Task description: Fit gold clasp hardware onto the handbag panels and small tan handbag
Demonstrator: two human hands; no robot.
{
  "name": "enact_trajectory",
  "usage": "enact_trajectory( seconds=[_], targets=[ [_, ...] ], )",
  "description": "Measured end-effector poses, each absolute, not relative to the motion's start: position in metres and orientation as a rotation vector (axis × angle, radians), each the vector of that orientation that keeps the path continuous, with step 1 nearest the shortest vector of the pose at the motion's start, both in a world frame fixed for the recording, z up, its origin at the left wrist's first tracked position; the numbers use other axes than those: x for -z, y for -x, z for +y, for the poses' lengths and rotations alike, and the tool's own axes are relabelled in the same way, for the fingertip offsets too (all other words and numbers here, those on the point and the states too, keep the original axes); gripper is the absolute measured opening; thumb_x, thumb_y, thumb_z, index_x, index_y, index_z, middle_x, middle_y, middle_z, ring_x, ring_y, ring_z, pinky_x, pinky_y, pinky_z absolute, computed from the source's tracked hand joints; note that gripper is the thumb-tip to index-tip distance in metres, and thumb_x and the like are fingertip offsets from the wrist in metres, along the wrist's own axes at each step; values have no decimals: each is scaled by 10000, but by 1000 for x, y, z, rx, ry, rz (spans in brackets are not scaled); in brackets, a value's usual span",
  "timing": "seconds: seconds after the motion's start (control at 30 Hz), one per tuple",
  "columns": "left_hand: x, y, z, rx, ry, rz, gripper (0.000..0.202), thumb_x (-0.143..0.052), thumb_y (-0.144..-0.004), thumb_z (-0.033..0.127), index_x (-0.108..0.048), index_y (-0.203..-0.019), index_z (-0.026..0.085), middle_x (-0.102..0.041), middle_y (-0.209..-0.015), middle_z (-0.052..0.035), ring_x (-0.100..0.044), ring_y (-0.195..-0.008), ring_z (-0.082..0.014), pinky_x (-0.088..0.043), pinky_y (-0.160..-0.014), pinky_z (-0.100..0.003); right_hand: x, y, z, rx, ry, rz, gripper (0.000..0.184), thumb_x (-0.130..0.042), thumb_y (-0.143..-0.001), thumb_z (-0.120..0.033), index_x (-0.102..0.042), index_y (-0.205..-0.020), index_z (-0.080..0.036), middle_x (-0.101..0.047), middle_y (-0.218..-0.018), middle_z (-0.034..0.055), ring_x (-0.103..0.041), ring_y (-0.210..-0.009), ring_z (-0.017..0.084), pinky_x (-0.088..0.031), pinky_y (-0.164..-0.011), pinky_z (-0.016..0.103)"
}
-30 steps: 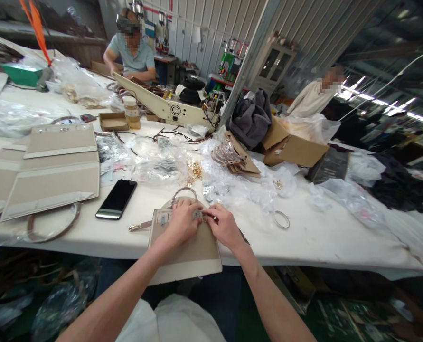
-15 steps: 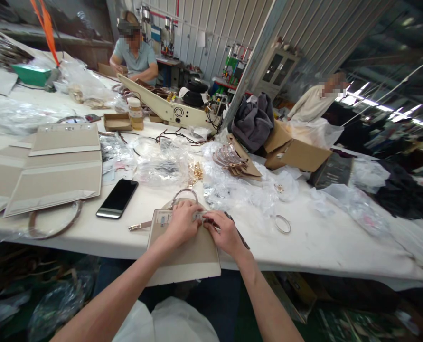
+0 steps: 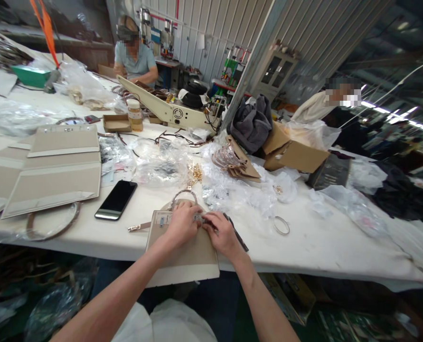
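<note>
A beige bag panel [image 3: 183, 267] lies in front of me, overhanging the table's near edge. My left hand [image 3: 183, 222] rests on its upper part, fingers bent in and closed at the row of small metal fittings. Close beside it, my right hand [image 3: 222, 233] pinches at the same row, thumb against fingers. What the fingertips hold is too small and hidden to make out. A curved brown handle [image 3: 184, 193] shows beyond the panel's top, and a strap with a metal buckle [image 3: 139, 227] sticks out to the left. Some dark object [image 3: 237, 232] lies partly behind my right hand.
Left of the panel are a phone [image 3: 116, 200] and stacked beige panels [image 3: 54, 183]. Plastic bags [image 3: 161, 168], gold-coloured fittings [image 3: 196, 174] and a metal ring [image 3: 281, 225] lie farther over. A cardboard box [image 3: 300, 154] stands right. Two people are beyond the table.
My hands stay at the row of fittings, with only slight finger movement. The person at the back left has raised a hand, and the person at the right has shifted rightward.
</note>
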State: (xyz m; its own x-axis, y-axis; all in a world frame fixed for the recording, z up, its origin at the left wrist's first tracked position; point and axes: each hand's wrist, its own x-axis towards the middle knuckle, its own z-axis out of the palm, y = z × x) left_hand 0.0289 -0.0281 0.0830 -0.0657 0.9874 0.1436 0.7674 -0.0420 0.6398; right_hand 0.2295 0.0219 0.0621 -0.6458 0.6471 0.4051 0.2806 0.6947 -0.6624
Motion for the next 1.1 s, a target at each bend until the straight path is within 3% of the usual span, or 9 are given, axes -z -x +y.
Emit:
enact_trajectory(
  seconds=[0.2,0.37,0.47,0.57,0.67,0.8,0.93,1.1],
  targets=[
    [-82,-29,-27,-832,-1834,1858,388,-714,-833,147,-798,-1205,216,-709,-1200,-152,-622,-1212,-344,-455,-1061,-470,-89,-227,13,-763,788,-2342,315,-586,-1063,-115,-719,-1318,-241,-642,-1273,98,-634,-1190,270,-533,-1072,405],
    [-62,-16,-8,-859,-1811,1776,389,-669,-806,160,-827,-1147,263,-769,-1240,-109,-655,-1242,-330,-464,-1141,-470,-89,-224,11,-704,875,-2314,305,-680,-995,-84,-745,-1237,-258,-652,-1252,62,-651,-1152,248,-538,-1057,350],
    [-55,-10,4,-862,-1816,1721,345,-635,-829,277,-842,-1105,273,-791,-1237,-93,-675,-1236,-338,-487,-1138,-466,-82,-224,15,-745,899,-2261,375,-755,-914,-68,-762,-1224,-279,-650,-1283,47,-658,-1161,255,-537,-1055,342],
    [-51,-9,6,-838,-1821,1744,348,-611,-822,325,-842,-1079,283,-802,-1210,-81,-692,-1210,-346,-505,-1111,-471,-80,-230,14,-812,923,-2156,529,-815,-847,-82,-739,-1316,-314,-662,-1286,28,-689,-987,227,-579,-918,315],
    [-50,-10,4,-808,-1810,1779,357,-605,-819,327,-837,-1088,291,-797,-1222,-74,-697,-1206,-345,-504,-1103,-474,-79,-248,16,-615,1125,-1995,385,-735,-911,-90,-747,-1242,-286,-691,-1148,36,-683,-894,232,-572,-818,329],
    [-59,-13,5,-747,-1792,1801,348,-616,-790,276,-833,-1061,291,-795,-1220,-64,-690,-1213,-341,-501,-1087,-466,-69,-277,24,-167,1660,-1991,156,-734,-904,-115,-757,-1017,-219,-688,-1077,103,-681,-1033,342,-550,-910,436],
    [-67,-12,7,-678,-1795,1789,348,-621,-771,232,-834,-1040,288,-808,-1167,-54,-698,-1177,-329,-504,-1061,-443,-56,-284,32,-173,1770,-2099,118,-762,-869,-152,-746,-962,-223,-694,-1049,88,-698,-1036,337,-560,-890,408],
    [-62,-7,9,-715,-1841,1748,369,-635,-818,275,-843,-1123,300,-797,-1245,-61,-688,-1227,-333,-490,-1102,-442,-45,-285,44,-239,1634,-2099,111,-698,-883,-140,-707,-963,-217,-714,-1046,91,-715,-997,333,-551,-863,401]
  ],
)
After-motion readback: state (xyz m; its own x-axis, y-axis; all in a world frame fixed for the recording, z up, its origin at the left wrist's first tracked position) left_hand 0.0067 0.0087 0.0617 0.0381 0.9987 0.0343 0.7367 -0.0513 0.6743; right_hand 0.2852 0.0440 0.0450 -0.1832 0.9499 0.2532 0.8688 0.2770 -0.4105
